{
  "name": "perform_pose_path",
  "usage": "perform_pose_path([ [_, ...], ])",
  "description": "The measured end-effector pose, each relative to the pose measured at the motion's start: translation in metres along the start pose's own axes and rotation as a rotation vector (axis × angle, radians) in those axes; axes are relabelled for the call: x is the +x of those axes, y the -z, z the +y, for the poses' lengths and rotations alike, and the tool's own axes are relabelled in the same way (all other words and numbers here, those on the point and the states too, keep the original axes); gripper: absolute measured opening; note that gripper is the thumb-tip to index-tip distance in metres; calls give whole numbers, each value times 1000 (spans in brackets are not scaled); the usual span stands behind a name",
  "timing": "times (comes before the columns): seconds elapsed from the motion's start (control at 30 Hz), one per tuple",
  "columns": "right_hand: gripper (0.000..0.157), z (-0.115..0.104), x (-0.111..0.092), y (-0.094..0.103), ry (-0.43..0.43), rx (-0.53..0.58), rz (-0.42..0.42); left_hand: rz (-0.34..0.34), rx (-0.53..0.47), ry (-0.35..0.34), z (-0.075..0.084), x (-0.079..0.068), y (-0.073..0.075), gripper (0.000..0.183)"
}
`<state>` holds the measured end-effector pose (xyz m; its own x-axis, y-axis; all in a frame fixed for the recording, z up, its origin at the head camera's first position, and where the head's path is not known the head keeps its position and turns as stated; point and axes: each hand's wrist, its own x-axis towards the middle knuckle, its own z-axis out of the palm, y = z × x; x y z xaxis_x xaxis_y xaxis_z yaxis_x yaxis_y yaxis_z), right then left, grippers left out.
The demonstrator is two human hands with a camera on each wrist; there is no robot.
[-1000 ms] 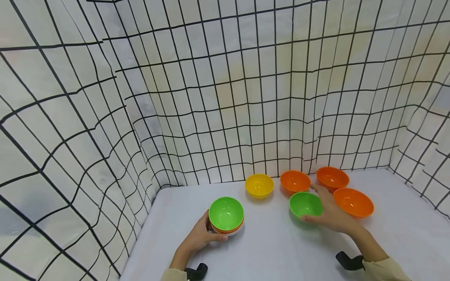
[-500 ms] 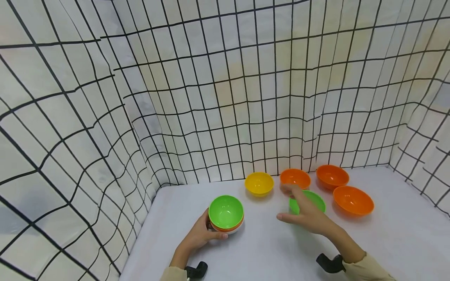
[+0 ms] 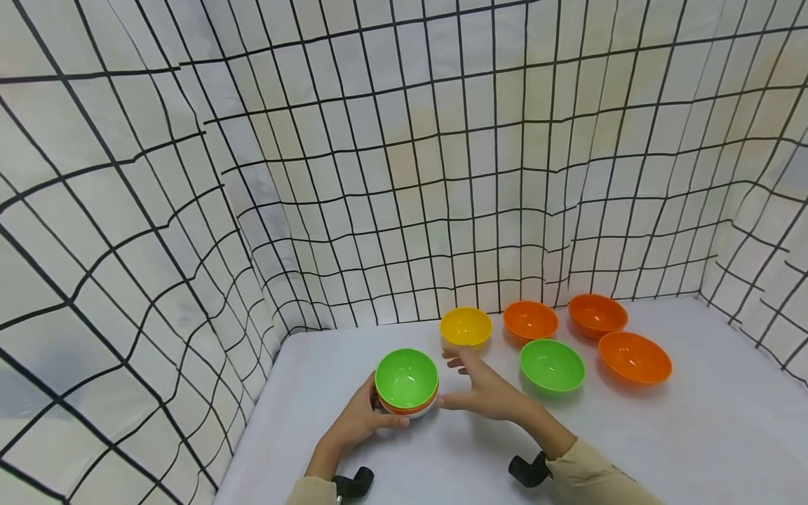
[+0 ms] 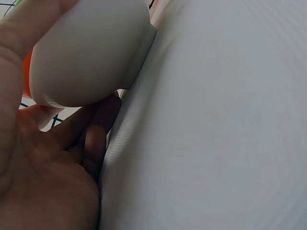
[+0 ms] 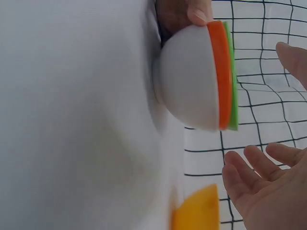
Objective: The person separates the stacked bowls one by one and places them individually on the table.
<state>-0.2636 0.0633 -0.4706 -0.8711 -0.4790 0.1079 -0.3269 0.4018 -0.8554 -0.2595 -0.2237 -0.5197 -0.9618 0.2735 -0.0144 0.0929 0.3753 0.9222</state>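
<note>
A nested stack of bowls stands on the white table: a green bowl [image 3: 406,379] on top, an orange bowl [image 5: 220,72] under it and a white bowl [image 5: 187,76] at the bottom. My left hand [image 3: 362,419] grips the stack from its left side, thumb at the front and fingers round the back. In the left wrist view the white bowl [image 4: 91,52] sits between thumb and fingers. My right hand [image 3: 486,393] is just right of the stack with fingers spread and nothing in it. Its thumb tip overlaps the stack's right edge in the head view.
Behind my right hand stands a yellow bowl [image 3: 466,326]. To its right are an orange bowl [image 3: 530,320], a second green bowl [image 3: 552,366] and two wider orange bowls, one at the back [image 3: 597,315] and one nearer [image 3: 635,358]. A gridded white curtain [image 3: 410,175] borders the table.
My right hand has left the second green bowl and moved left to the stack, empty. That bowl stays on the table. My left hand keeps its grip on the stack.
</note>
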Motion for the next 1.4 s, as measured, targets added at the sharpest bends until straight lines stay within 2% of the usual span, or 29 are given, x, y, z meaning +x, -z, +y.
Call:
perform_pose_path([
  [0.27, 103, 7, 23, -22, 53, 6, -46, -25, -46, -16, -1, 2, -1, 108],
  [0.47, 112, 7, 34, -33, 25, 12, -72, -28, 5, 7, 1, 1, 1, 105],
  [0.73, 118, 8, 43, -42, 42, 54, -73, -22, 5, 12, 2, 0, 2, 103],
  [1.0, 117, 8, 44, -51, 57, 68, -29, -25, -7, 4, 2, -1, 3, 103],
  [1.2, 120, 3, 43, -57, 37, -3, 35, -37, -10, -13, 2, -1, 3, 101],
  [1.4, 105, -4, 43, -60, 60, -61, 89, -45, -16, -34, 2, 0, 4, 98],
])
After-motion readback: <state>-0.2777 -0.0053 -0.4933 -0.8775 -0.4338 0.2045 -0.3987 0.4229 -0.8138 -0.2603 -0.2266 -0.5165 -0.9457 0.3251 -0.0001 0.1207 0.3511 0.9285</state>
